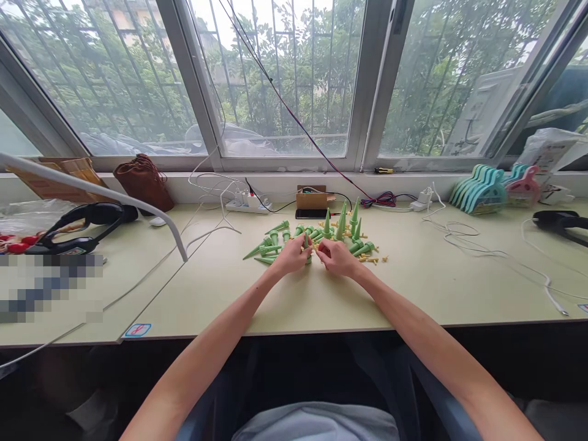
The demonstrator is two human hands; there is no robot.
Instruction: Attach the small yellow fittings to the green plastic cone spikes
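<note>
a white sticker [138,330] framed in blue bears a lone red character, not surely legible, at the front edge of the pale table [220,306], left of its middle. a second sticker [583,307], cropped at the table's right front, shows no readable text. print on a wrapped package [549,153] behind the table's right end and a label on a black headset [108,213] to the table's left are too small to read.

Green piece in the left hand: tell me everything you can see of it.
The green piece looks like smooth plastic, with a slim end pointing roughly upward. The left hand grips it and hides much of its body, above the pale desk. The right hand is close beside it; whether they touch is unclear.
</note>
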